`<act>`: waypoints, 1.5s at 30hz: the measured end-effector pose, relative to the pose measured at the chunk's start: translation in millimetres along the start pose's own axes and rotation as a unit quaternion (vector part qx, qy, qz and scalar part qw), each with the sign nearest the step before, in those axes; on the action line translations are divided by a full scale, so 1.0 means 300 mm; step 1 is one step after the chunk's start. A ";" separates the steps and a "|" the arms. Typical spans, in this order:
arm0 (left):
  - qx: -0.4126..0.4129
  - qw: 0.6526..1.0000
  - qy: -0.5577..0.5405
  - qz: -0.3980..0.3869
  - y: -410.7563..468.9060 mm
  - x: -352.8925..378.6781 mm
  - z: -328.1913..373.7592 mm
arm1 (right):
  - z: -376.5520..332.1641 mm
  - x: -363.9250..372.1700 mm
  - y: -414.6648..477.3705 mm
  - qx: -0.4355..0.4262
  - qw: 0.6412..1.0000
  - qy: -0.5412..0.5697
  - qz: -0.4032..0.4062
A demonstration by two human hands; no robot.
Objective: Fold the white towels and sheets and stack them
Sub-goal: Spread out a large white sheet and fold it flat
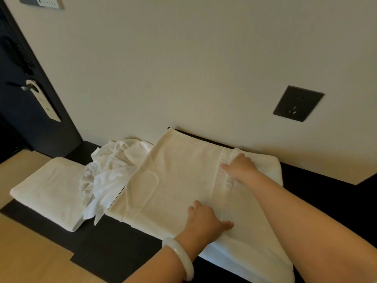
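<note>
My right hand (238,168) pinched the hem of the towel (183,180) between thumb and fingers. My left hand (204,219) pressed the same fold nearer me, its grip unreadable. The towel lay under both hands on the table (114,242). The step called for squared edges, even tension, then smoothing leftward.

**Both hands on a towel's hem band**

A broad cream-white terry towel (183,180) lies spread on a long black counter (122,242) against a pale wall. The right hand (240,167) grips the far end of its woven hem band. The left hand (206,220), with a smooth white bangle (179,256) on its wrist, holds the near end with curled fingers. Just left of the towel lies a crumpled white sheet (110,170), then a neatly folded white towel (51,190). A square black wall socket (297,103) sits above.
</note>
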State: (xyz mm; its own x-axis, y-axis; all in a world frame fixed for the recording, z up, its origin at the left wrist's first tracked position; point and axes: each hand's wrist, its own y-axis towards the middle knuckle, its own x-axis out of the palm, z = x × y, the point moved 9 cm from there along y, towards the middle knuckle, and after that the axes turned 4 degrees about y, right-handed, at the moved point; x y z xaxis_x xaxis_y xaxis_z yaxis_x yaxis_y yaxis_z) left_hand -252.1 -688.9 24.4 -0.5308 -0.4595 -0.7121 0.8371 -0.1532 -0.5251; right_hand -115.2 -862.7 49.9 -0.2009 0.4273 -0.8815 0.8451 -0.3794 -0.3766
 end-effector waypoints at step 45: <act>0.163 0.964 -0.204 0.038 -0.066 -0.047 0.028 | -0.114 -0.064 -0.050 -0.096 0.985 0.011 0.146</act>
State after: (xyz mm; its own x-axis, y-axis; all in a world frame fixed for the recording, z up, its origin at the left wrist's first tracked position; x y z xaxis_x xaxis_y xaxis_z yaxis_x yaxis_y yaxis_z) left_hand -260.2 -686.7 48.6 -0.4256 -0.7766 -0.4644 0.9040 -0.3420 -0.2566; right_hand -107.2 -837.0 82.3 0.0733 0.3415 -0.9370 0.9435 -0.3282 -0.0458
